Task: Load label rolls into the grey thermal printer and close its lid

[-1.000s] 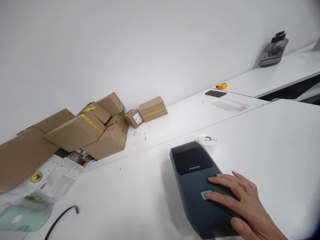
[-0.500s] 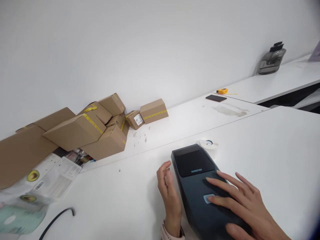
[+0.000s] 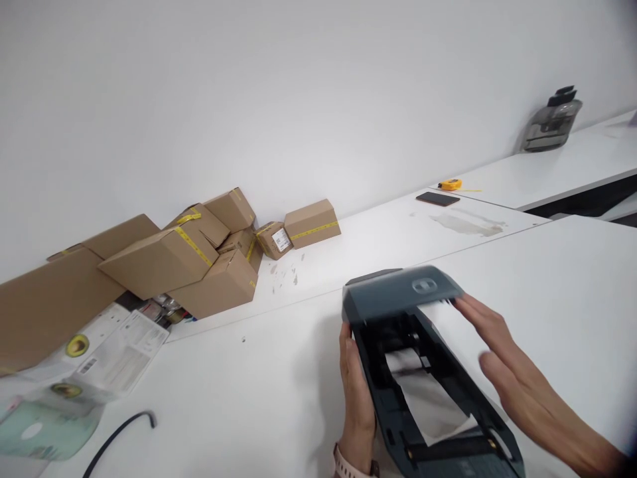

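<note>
A dark blue-grey label printer stands tilted in view at the lower right, with its lid swung up. Inside the open body lies a strip of white label paper, its near end curling at a corner. My left hand grips the printer's left side, fingers partly hidden behind it. At the lid's right edge, my right hand has its fingertips on the lid, the thumb apart from it.
Cardboard boxes with yellow tape are piled at the left, near printed plastic packaging. A black cable lies in front. Farther right are a phone, a yellow tape measure and a grey bottle.
The printer's lid has swung up, exposing the paper inside. My right hand has moved from the top button to the lid's edge; my left hand now holds the side. The white roll behind is hidden.
</note>
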A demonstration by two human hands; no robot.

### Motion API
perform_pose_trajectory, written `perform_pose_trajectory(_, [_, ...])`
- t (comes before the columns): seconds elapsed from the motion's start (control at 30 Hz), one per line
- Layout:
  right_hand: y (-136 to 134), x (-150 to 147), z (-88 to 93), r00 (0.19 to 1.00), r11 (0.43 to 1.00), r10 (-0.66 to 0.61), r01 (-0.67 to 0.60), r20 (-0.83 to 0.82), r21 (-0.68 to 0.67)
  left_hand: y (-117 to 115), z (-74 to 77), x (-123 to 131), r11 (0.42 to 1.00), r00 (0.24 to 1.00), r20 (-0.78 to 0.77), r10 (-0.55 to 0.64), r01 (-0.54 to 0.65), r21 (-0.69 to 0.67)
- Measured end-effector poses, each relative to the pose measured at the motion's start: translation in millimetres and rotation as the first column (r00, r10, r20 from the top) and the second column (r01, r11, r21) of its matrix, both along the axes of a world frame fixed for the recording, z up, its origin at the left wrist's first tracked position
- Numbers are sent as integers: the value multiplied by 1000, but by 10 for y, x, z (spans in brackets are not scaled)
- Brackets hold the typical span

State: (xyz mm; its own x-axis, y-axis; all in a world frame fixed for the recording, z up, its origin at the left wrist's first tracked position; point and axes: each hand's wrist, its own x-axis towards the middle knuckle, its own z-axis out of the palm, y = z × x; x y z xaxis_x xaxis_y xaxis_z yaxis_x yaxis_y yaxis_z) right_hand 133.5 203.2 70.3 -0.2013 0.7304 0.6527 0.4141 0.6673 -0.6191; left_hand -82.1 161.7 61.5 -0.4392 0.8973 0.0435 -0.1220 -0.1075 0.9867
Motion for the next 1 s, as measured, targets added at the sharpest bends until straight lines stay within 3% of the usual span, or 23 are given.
perform_pose_trajectory(0.17, [454,-241,361,997,988,14,-26,-81,-151,170,130,-61,991,994,-8,-111,111,68])
perform_pose_trajectory(0.3, [539,-336,482,997,979,10,-26,-79,-202,310,197,-97,996,992,-92,-92,92,3])
perform_pose_trajectory(0.4, [476,-361,494,996,995,-81,79,-31,-58,352,201,-111,998,985,-162,-63,61,-22])
perform_pose_trajectory(0.47, [436,-394,460,995,993,14,-25,95,113,362,186,-121,999,981,-189,-49,44,-27])
perform_pose_trajectory(0.53, [413,-455,402,920,954,169,-243,354,176,368,169,-131,999,978,-207,-40,36,-23])
perform_pose_trajectory(0.6, [408,-535,339,763,912,238,-388,601,133,372,161,-141,999,977,-211,-39,35,-19])
perform_pose_trajectory(0.73, [429,-667,271,540,893,232,-447,809,43,361,168,-151,997,979,-191,-75,71,-31])
perform_pose_trajectory(0.93, [495,-703,264,441,896,270,-441,856,-55,336,143,-162,994,979,-169,-110,110,-13])
perform_pose_trajectory(1.0, [508,-692,247,533,900,271,-435,801,-16,334,130,-171,990,978,-156,-138,140,6])
